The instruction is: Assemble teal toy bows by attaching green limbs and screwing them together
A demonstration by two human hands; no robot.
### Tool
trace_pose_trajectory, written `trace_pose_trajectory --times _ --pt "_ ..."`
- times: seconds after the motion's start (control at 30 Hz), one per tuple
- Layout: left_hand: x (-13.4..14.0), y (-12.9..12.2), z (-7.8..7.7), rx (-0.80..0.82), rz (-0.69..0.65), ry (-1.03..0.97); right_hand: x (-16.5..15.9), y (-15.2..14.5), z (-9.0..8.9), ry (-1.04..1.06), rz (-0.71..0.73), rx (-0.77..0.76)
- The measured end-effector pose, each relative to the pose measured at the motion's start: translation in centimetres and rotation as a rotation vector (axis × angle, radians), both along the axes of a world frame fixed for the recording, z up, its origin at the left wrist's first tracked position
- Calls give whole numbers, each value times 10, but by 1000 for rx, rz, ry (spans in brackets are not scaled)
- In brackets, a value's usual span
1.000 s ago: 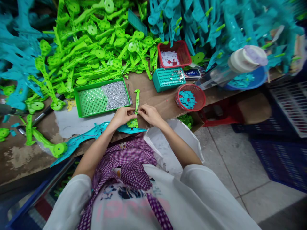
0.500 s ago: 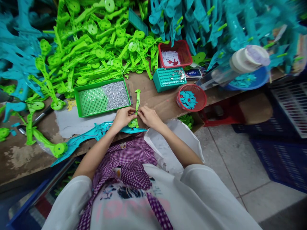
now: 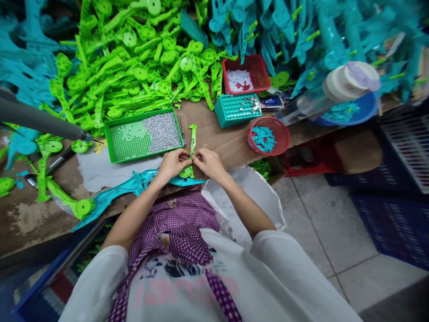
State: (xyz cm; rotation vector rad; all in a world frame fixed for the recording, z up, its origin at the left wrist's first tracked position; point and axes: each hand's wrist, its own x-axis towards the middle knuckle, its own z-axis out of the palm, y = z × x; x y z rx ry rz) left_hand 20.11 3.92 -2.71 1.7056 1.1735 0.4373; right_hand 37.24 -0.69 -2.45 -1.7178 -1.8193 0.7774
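Note:
My left hand (image 3: 174, 163) is closed, its thumb and fingers pinching a narrow bright green plastic part (image 3: 193, 134) from the left. From the right, my right hand (image 3: 209, 163) closes on the same part, fingertips nearly meeting the left ones. Whatever tiny piece may lie between the fingertips is too small to make out. The part's wide round end points toward my body, over a long turquoise plastic piece (image 3: 115, 193) at the table edge. Beyond the hands stands a green tray (image 3: 129, 139) with small silver screws (image 3: 162, 132). A thin screwdriver (image 3: 182, 130) lies beside it.
Green parts (image 3: 134, 71) and turquoise parts (image 3: 288, 27) are heaped at the back. A red basket (image 3: 283, 138), a teal box (image 3: 229, 116) and a red bin (image 3: 263, 71) stand to the right. A grey rod-shaped tool (image 3: 40, 118) with a thin tip juts in from the left.
The grey rod-shaped tool has come into view at the left, over the green parts. My right hand has shifted slightly left, closer to my left fingertips. The green part stays in place.

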Motion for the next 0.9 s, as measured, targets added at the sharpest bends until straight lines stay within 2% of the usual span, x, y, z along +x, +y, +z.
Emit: trace_pose_trajectory --times 0.33,0.63,0.8,0.9 --pt "2 1 7 -55 25 24 5 5 11 -150 78 -108" --pt "2 2 3 -35 1 43 3 8 23 -360 207 -134" --pt "3 2 6 -13 -15 89 -2 19 32 -472 241 -187" --pt "4 2 9 6 -22 110 2 30 34 -443 245 -237"
